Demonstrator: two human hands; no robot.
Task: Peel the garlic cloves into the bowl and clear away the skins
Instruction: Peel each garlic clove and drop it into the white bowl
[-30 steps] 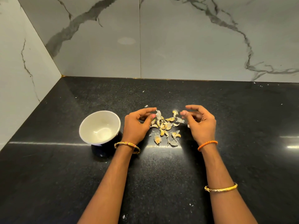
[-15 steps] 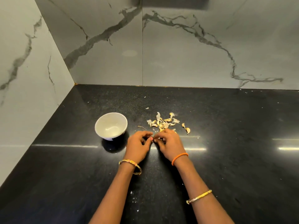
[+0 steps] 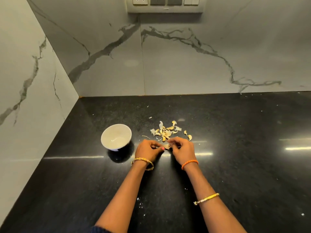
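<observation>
Both hands have drawn apart slightly: left hand [image 3: 148, 148] and right hand [image 3: 182, 148] pinch small pale garlic clove [image 3: 167, 146]; peel near white ceramic bowl [image 3: 116, 136], hold the clove firmly.

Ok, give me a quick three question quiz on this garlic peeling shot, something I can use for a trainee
1. True or false: the white bowl already holds peeled cloves.
2. Multiple choice: the garlic clove being peeled is held by
A. the left hand alone
B. the right hand alone
C. both hands together
3. Fill in: the pile of cloves and skins lies on the black counter, just ______ the hands, toward the wall.

Key
1. False: its inside looks empty.
2. C: fingers of both hands pinch it between them.
3. Beyond.
</observation>
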